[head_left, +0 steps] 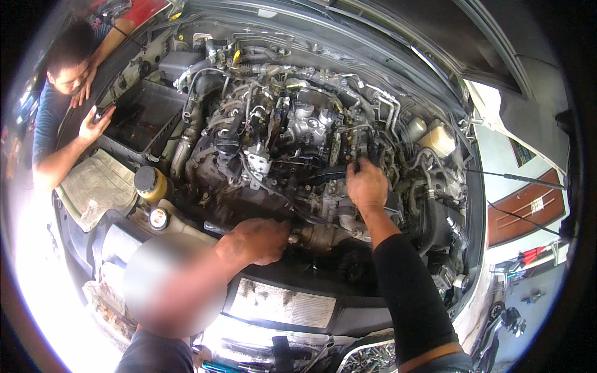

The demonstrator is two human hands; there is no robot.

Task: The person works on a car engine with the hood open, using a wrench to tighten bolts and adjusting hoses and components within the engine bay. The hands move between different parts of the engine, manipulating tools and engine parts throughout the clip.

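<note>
An opened-up engine (pixel 305 124) fills the bay under a raised hood. My left hand (pixel 256 241) is at the engine's front lower side, beside a dirty metal housing (pixel 317 237). Its fingers are curled closed, and whatever they grip is hidden. Farther up and to the right, my right hand (pixel 367 183) reaches down into the engine, next to a black elongated part (pixel 329 173). The thumb and fingers are drawn together there; I cannot make out what is between them. A black sleeve (pixel 407 286) covers my right forearm.
At the left fender a co-worker (pixel 62 93) leans in, a small dark object (pixel 101 114) in one hand. Nearby are an open black airbox (pixel 146 121), a cloth (pixel 99 186) and a yellowish reservoir (pixel 152 184). A tray of small metal parts (pixel 370 359) lies at the front edge.
</note>
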